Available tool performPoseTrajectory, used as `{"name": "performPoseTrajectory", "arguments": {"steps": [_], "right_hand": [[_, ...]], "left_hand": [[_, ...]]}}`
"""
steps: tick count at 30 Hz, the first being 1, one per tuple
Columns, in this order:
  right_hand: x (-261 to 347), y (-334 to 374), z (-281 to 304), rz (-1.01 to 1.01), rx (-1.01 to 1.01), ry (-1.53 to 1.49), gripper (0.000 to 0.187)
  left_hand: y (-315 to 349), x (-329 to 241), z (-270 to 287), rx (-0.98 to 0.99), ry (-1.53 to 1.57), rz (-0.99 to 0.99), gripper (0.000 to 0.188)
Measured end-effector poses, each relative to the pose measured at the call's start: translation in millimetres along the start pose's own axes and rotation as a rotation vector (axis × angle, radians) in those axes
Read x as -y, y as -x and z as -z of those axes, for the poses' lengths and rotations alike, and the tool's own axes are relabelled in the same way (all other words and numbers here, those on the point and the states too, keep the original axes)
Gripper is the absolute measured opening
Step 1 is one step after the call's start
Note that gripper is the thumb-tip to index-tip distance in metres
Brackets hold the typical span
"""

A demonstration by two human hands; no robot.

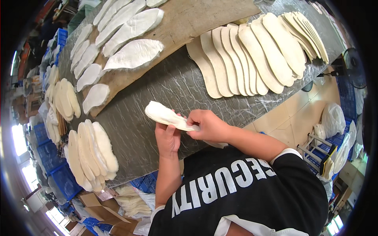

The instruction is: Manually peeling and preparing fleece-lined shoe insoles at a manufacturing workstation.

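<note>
A cream-white insole (163, 113) is held in front of my chest, above the dark table, with its broad end up to the left. My left hand (168, 135) supports it from below, thumb against the near side and fingers behind. The fingers of my right hand (206, 125) pinch its narrow end at the right. On the table beyond my hands lies a fanned row of beige insoles (240, 59). Fluffy white pieces (134, 54) shaped like insoles are spread over a brown board (185, 19) at the far left.
The table (145, 90) has a dark, wrinkled plastic cover. At its left edge lie a stack of fleecy insoles (90, 153) and another stack (66, 99). Blue crates (65, 181) and an open cardboard box (100, 208) stand to the left. A stepladder (315, 151) is at the right.
</note>
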State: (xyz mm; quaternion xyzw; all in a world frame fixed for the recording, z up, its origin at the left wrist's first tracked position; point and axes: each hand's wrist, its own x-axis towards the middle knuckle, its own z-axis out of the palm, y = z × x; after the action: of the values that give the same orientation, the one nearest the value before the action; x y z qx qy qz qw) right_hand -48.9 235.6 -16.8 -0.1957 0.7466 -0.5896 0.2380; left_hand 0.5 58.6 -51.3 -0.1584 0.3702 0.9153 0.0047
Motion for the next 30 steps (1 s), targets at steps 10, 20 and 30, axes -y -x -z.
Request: {"name": "performPoseTrajectory", "arguments": {"steps": [10, 20, 30], "right_hand": [[-17.8, -6.2, 24.8, -0.136, 0.027, 0.118, 0.013], [-29.2, -13.1, 33.4, -0.462, 0.449, -1.106, 0.026], [-27.1, 7.2, 21.9, -0.615, 0.52, -1.037, 0.022]], "left_hand": [[3.9, -18.2, -28.9, -0.148, -0.076, -0.001, 0.047], [18.3, -61.2, -68.2, 0.109, -1.208, -0.766, 0.039], [7.6, -99.2, -76.5, 0.375, -1.685, -0.724, 0.044]]}}
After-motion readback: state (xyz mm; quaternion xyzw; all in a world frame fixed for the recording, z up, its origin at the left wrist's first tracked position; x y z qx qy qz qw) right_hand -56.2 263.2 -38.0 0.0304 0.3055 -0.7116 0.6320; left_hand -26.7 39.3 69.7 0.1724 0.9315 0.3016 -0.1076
